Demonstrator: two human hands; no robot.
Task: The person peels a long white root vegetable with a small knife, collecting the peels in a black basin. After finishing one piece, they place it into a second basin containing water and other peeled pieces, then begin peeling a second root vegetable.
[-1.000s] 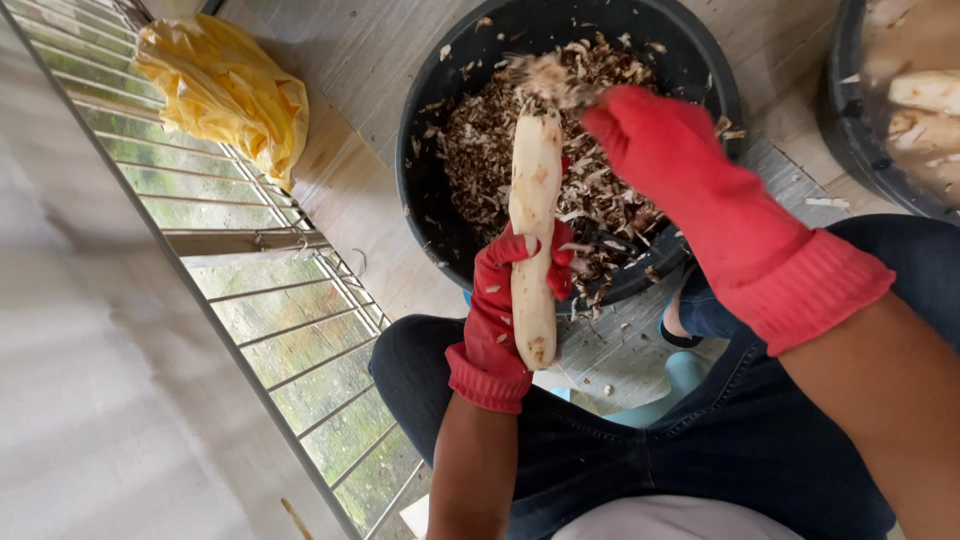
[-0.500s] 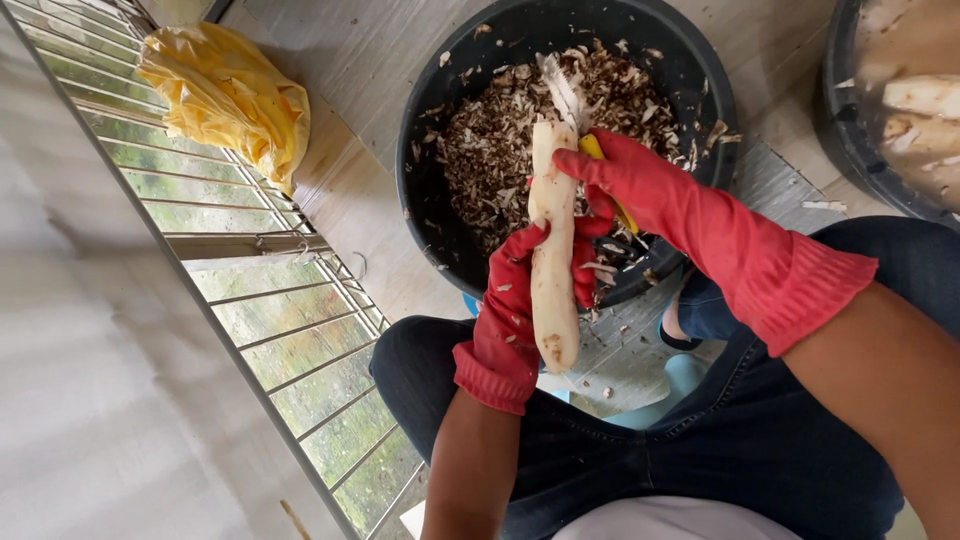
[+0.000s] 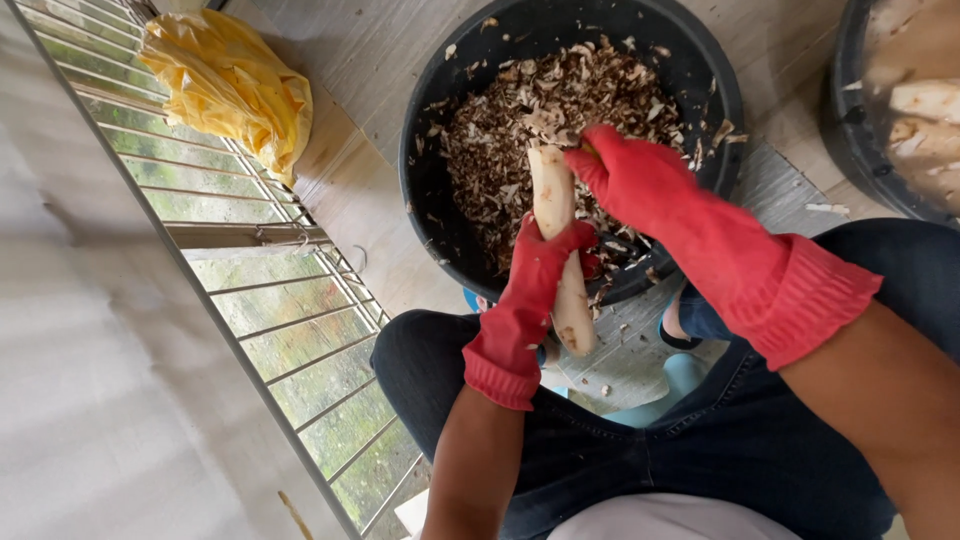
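Hands in red rubber gloves work over a large black round tub (image 3: 425, 200) that is filled with brown and pale peel shavings (image 3: 520, 120). The left hand (image 3: 540, 265) is closed around the middle of a long pale peeled root (image 3: 560, 250), which stands almost upright in the picture; its upper end reaches over the shavings in the tub, and its lower end hangs past the tub rim, above the person's lap in dark blue jeans (image 3: 700, 460). The right hand (image 3: 630, 175) is clenched at the upper part of the root, touching it from the right side. A small yellow piece shows at the top of this hand, but I cannot tell what it is.

At the upper right, a second dark tub (image 3: 850, 130) holds more pale peeled roots (image 3: 925, 100). At the upper left, a crumpled yellow plastic bag (image 3: 225, 85) lies on the wooden floor (image 3: 350, 190), just beside a metal railing with thin bars (image 3: 250, 290).
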